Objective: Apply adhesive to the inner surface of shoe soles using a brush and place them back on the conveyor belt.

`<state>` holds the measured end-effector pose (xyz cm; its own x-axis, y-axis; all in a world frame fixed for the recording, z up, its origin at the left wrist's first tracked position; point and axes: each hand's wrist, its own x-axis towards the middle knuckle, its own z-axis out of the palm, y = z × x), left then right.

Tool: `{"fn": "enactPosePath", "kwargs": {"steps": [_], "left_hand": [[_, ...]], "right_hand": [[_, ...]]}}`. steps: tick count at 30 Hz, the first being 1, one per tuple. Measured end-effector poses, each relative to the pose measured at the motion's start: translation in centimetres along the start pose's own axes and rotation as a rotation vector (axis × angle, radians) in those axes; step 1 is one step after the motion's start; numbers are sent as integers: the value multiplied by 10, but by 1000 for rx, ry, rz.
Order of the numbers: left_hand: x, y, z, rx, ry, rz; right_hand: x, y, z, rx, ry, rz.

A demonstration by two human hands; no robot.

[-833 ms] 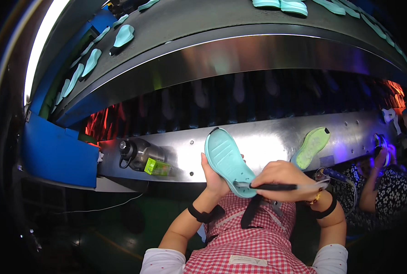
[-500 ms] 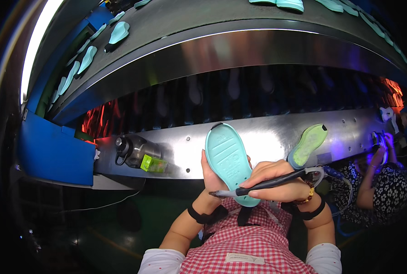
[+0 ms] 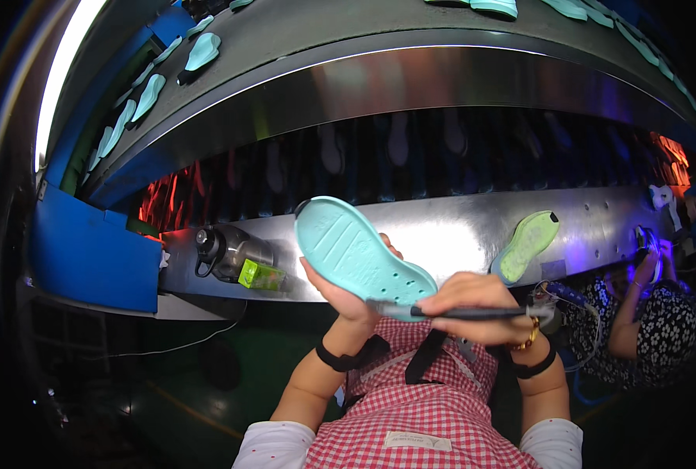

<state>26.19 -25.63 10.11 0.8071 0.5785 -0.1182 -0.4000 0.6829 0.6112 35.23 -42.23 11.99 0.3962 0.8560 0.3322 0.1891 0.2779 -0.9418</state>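
A light turquoise shoe sole [image 3: 348,242] is gripped in my left hand [image 3: 346,301], whose thumb and fingers wrap its edges. It tilts with its black-tipped end up to the left. Grooves and small holes show on the side turned up. My right hand [image 3: 481,297] pinches a brush [image 3: 485,313] with a dark handle, held almost level. Its blurred bristle end lies at the lower edge of the sole; whether it touches I cannot tell. On the metal bench [image 3: 442,227], right of my hands, lies a yellow-green sole [image 3: 531,242] with a black tip.
A dark water bottle [image 3: 239,254] and a small bright green box [image 3: 260,275] stand at the bench's left. Beyond it, a conveyor belt [image 3: 324,35] carries several turquoise soles [image 3: 201,53]. A co-worker [image 3: 664,324] in a flowered garment works at the far right.
My left hand has turned the turquoise sole, its black tip swinging left and slightly up. The brush has gone from slanted to nearly level, its bristle end now by the sole's lower edge.
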Motion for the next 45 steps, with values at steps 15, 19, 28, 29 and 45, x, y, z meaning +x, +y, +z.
{"fn": "enactPosePath", "kwargs": {"steps": [15,19,28,29,45], "left_hand": [[1,22,15,-11,-157,-13],[-21,7,36,-29,105,-122],[-13,18,-12,183,-190,-372],[-9,21,-7,181,-193,-375],[5,52,16,582,-322,-1025]], "right_hand": [[-13,18,-2,464,77,172],[-10,14,18,967,291,277],[-1,-26,-5,211,85,321],[-1,-24,-3,208,88,323],[9,-34,-43,5,-395,-5]]}}
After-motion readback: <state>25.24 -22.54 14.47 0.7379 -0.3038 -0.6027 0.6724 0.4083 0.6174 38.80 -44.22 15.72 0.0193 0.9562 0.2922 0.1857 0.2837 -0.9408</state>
